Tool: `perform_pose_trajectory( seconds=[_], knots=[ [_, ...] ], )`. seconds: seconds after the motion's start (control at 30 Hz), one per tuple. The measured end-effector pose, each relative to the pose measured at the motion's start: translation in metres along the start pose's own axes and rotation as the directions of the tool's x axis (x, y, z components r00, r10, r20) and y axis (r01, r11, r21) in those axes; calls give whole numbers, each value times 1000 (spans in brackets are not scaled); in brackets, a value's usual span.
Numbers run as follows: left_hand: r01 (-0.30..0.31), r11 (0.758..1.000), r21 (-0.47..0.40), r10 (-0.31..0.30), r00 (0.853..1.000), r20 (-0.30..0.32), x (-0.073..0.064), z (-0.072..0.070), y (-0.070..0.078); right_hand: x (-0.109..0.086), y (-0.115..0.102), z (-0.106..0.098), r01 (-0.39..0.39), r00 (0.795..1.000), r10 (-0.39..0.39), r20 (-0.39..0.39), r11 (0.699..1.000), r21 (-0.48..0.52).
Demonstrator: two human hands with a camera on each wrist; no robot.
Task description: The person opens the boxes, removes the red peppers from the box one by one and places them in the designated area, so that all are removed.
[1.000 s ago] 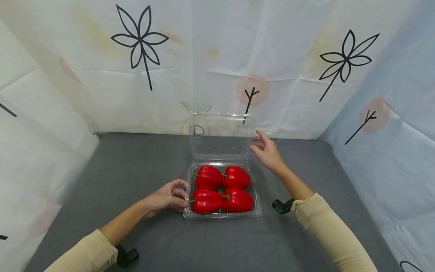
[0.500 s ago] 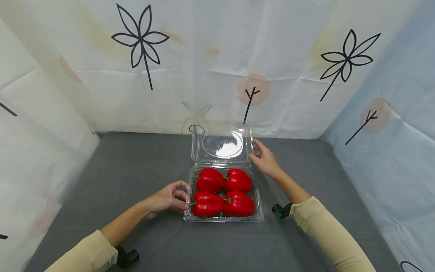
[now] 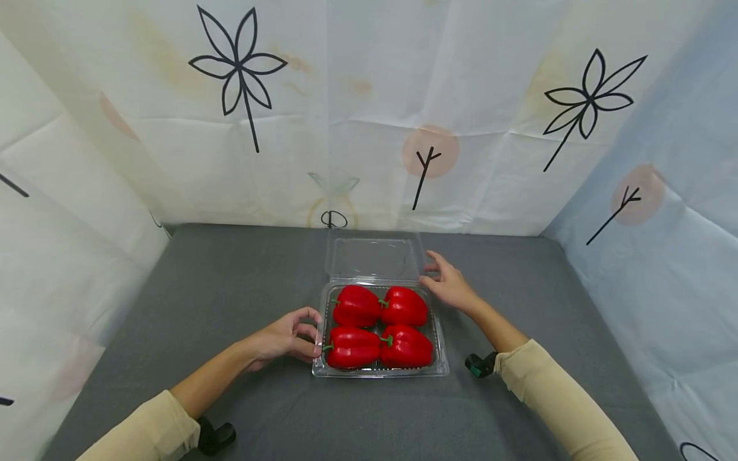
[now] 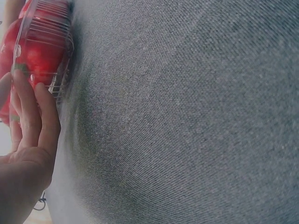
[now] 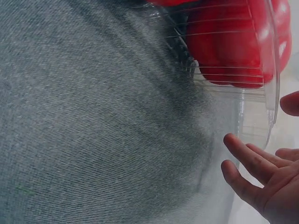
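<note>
A clear plastic clamshell container (image 3: 380, 373) sits on the table, its hinged lid (image 3: 375, 259) folded back toward the rear wall. In its base lie several red bell peppers (image 3: 352, 347) with green stems, in two rows. My left hand (image 3: 288, 334) holds the left rim; in the left wrist view its fingers (image 4: 30, 116) lie along the ribbed side wall and the thumb is at the rim. My right hand (image 3: 452, 285) is beside the lid's right edge near the hinge, fingers spread and loosely bent. The right wrist view shows these fingers (image 5: 250, 158) with nothing between them and the thumb.
A grey cloth (image 3: 254, 397) covers the table. Behind it hangs a pale curtain (image 3: 369, 96) with leaf and flower drawings, and more fabric encloses both sides. Black straps with small devices are on both wrists.
The lid has tilted back from nearly upright to low over the table. My right hand has come down with it, toward the hinge. The left hand keeps its place at the container's rim.
</note>
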State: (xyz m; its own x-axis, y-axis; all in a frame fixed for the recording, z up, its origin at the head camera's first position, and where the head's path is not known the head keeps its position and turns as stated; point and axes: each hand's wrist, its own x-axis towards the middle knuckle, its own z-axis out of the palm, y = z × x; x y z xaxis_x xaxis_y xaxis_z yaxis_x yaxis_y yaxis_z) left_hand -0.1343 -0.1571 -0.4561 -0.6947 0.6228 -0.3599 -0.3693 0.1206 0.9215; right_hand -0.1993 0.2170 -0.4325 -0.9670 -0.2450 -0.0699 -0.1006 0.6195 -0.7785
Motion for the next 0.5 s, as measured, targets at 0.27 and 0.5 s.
perform_pose_trajectory(
  seconds=[0.27,0.5],
  knots=[
    [5,1000,8,-5,1000,-8,-1,1,0,-1,5,1,27,1000,-27,15,1000,5],
    [8,1000,8,-8,1000,-11,-2,0,0,-4,5,-2,53,998,-53,24,999,-6]
  ],
)
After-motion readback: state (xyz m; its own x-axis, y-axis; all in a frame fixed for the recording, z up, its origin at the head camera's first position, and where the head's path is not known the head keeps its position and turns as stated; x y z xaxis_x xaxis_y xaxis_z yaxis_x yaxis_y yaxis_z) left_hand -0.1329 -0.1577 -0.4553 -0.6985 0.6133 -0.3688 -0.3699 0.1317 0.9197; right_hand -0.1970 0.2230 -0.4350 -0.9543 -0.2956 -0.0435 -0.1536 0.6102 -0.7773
